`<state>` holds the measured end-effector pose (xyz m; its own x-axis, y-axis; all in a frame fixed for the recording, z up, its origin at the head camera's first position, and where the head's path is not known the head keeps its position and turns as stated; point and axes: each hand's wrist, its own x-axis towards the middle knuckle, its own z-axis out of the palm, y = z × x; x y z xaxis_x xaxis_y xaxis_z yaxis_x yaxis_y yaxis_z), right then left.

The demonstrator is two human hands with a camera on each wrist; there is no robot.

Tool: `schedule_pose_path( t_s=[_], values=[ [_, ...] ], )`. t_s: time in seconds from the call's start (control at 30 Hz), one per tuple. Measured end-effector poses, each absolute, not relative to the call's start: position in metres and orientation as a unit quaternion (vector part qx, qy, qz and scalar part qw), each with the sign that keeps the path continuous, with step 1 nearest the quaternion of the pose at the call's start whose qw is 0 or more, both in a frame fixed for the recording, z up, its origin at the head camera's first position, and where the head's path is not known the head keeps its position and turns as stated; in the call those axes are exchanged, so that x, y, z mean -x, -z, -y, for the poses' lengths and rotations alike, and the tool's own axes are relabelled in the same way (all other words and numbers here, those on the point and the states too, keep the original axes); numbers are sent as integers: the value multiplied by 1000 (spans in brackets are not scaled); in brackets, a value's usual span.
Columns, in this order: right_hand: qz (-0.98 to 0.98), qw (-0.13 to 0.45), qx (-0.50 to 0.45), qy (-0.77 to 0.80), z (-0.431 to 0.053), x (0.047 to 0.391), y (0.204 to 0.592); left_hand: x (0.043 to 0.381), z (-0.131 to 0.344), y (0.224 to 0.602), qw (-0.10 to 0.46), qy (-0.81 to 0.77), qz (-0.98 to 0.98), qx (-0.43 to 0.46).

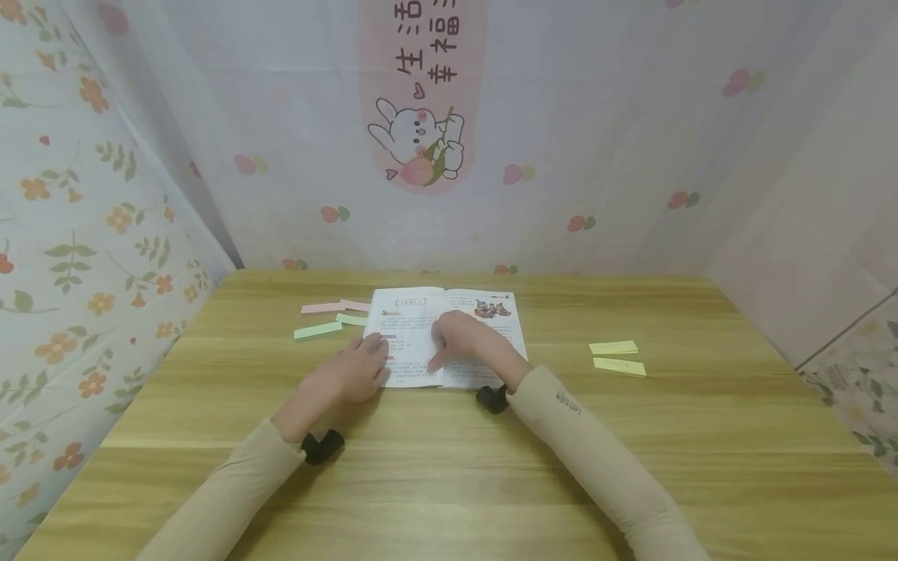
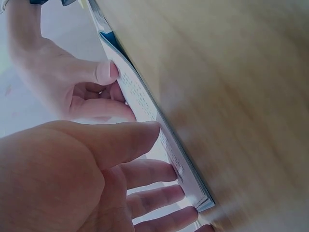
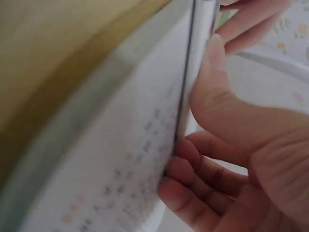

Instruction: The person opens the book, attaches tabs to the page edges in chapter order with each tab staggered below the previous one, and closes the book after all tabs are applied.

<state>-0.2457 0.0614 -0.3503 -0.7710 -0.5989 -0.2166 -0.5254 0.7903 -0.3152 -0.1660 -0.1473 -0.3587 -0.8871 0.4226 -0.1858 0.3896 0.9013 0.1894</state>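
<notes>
An open printed book (image 1: 407, 354) lies on the wooden table, its right page (image 1: 517, 335) carrying a coloured picture near the top. My left hand (image 1: 358, 370) rests on the book's left edge; the left wrist view shows its fingers nearly straight, touching the page border. Around the centre fold, my right hand (image 1: 459, 341) presses on the pages. In the right wrist view that hand's fingertips (image 3: 176, 169) touch along the fold, fingers loosely bent and thumb (image 3: 212, 72) lying apart from them. No page is seen pinched in either hand.
Left of the book lie pink paper strips (image 1: 323, 308) and green ones (image 1: 318, 331). Two yellow strips (image 1: 613, 347) are to its right on the table (image 1: 449, 483). A printed curtain (image 1: 561, 156) hangs behind the table's far edge.
</notes>
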Motion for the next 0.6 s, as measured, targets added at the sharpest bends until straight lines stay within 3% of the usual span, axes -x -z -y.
schedule_pose_path(
  t_s=[0.2, 0.6],
  values=[
    [-930, 175, 312, 81, -63, 239, 346, 165, 148, 360, 108, -70, -968, -213],
    [-931, 150, 315, 108, -64, 228, 350, 166, 149, 362, 102, -61, -969, -216]
  ],
)
